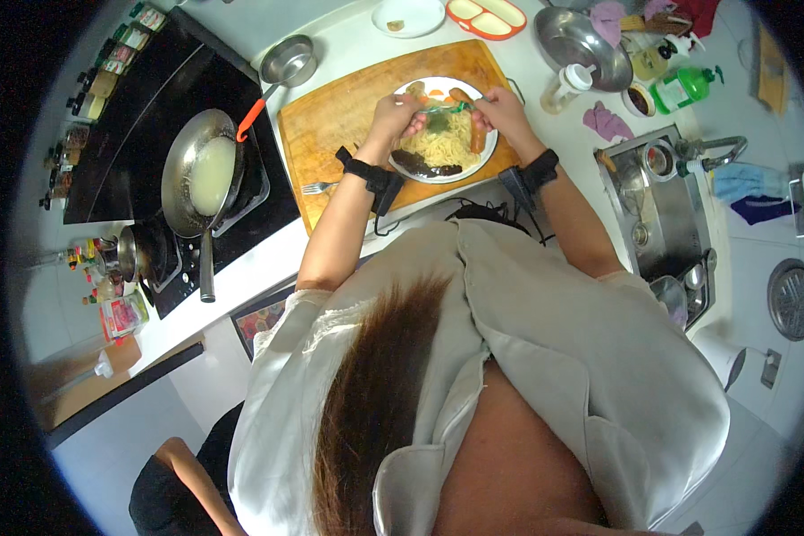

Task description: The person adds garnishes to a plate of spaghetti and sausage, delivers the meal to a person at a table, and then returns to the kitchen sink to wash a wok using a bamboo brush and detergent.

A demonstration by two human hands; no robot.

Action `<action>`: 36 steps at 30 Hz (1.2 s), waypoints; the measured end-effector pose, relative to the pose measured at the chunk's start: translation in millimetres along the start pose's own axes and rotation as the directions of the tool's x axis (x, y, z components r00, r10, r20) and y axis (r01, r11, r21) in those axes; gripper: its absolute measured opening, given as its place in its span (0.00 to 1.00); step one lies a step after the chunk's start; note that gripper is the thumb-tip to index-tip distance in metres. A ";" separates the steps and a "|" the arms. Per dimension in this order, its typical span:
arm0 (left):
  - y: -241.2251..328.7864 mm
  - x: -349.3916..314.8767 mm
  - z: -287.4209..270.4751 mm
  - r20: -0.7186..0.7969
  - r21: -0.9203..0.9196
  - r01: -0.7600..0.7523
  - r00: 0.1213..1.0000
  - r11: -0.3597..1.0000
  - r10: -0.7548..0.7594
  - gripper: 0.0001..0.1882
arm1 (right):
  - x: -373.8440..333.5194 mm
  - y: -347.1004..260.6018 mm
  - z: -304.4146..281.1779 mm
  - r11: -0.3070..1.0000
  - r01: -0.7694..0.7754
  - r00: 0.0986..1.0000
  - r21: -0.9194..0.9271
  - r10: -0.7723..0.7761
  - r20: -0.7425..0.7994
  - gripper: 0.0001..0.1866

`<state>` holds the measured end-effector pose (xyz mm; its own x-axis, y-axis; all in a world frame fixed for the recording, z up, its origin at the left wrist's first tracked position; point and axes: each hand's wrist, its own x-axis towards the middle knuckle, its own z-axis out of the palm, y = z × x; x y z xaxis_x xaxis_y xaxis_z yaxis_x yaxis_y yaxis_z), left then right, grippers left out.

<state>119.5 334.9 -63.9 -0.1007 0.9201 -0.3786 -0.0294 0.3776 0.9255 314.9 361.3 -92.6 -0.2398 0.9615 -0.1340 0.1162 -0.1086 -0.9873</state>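
Note:
Both my hands are over a white plate [488,159] on a wooden cutting board [326,134]. A thin green strip [460,107], apparently leafy greens, spans between my fingertips. My left hand [397,118] pinches at its left end, and my right hand [502,116] pinches the right end. Below the strip, noodles [442,145] fill the plate's middle. Dark food [415,164] lies along the near left side, a sausage [478,139] at the right, and orange pieces [436,94] at the far side. My fingers partly hide the green strip.
A fork [317,188] lies on the board's left. Left, a frying pan [179,170] with pale liquid sits on the black stove, an orange-handled utensil [252,118] beside it. Metal bowls [288,61], a divided dish [487,18] and soap bottles [685,87] stand beyond. A sink [661,214] is right.

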 end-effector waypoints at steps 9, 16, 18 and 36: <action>-13.1 7.9 -1.3 0.027 0.117 -0.112 0.994 0.987 0.110 0.15 | 4.3 11.4 7.0 0.998 -0.055 0.998 -0.006 0.055 0.019 0.07; -19.5 -6.9 -9.0 0.098 0.375 -0.591 0.791 0.714 0.603 0.16 | -6.1 3.2 6.2 0.967 0.231 0.971 0.109 -0.236 0.033 0.07; -12.4 -14.9 -9.1 0.107 0.401 -0.644 0.739 0.651 0.665 0.15 | -12.7 -10.4 4.3 0.942 0.312 0.949 0.125 -0.315 0.008 0.06; -59.5 -95.9 26.5 0.427 0.435 -0.668 0.743 0.603 0.515 0.11 | -148.4 9.0 -65.3 0.913 0.050 0.953 -0.404 -0.165 -0.256 0.15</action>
<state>157.2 227.0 -82.9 0.3346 0.9229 0.1906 0.4823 -0.3415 0.8067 414.5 234.1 -76.1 -0.0013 0.9984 0.0572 0.4838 0.0507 -0.8737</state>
